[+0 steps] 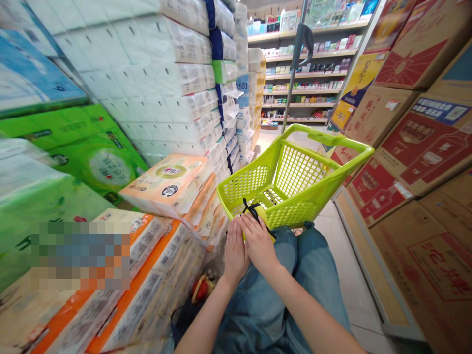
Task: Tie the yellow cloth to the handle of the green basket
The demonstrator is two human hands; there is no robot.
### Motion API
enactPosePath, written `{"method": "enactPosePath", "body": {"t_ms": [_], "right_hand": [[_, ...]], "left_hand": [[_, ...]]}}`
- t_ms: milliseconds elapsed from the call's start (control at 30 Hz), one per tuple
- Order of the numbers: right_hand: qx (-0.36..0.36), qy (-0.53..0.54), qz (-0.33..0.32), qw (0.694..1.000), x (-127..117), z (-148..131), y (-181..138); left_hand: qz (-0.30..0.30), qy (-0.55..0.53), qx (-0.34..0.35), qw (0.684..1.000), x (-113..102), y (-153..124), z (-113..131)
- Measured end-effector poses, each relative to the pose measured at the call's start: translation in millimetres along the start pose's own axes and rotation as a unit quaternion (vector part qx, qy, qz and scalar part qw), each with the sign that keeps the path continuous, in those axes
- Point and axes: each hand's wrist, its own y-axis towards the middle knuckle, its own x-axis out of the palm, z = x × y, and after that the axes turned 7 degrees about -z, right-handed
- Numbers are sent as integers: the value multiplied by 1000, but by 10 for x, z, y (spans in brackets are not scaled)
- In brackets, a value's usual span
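A lime-green plastic shopping basket [334,173] stands in the aisle in front of my knees, with a tall grey pull handle [299,46] rising behind it. A black cord [251,211] is tied at its near rim. My left hand [235,251] rests against that rim with its fingers straight and together. My right hand [259,242] lies beside it, fingertips on the black cord, fingers bent down over the rim. The basket looks empty. My legs in blue jeans [275,295] are below.
Stacked tissue and toilet-paper packs [165,78] fill the left side, with orange packs [167,184] nearest the basket. Brown and red cardboard boxes [416,147] line the right. Store shelves [302,78] stand at the aisle's end. A red and black bag [199,292] sits by my left leg.
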Motion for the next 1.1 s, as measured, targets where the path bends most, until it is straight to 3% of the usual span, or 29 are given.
{"method": "enactPosePath", "body": {"t_ms": [133,233,367,467,533,600,700,800,1100], "right_hand": [[-65,-13,-22,998,-139,260,-63],[-105,-39,-33,993,-321,628,-83],[-23,-72,-2,997,-602,1290,-57],[59,-85,42,994,-670,1522,-14],[110,-80,77,988,-574,1382,17],[141,-66,103,982,-385,1035,41],[78,-27,64,995,-82,409,47],[15,3,32,999,59,46,17],[-33,8,-11,999,-75,201,-36]], "left_hand": [[13,-7,-10,1000,18,4,10],[12,-7,-13,1000,15,7,19],[8,-6,-12,1000,-12,15,37],[14,-13,-13,1000,-12,20,55],[20,-23,-15,999,-1,18,64],[24,-29,-17,999,12,14,60],[21,-23,-10,999,21,6,25],[9,-13,5,1000,12,4,-16],[17,-18,-12,1000,47,3,13]]}}
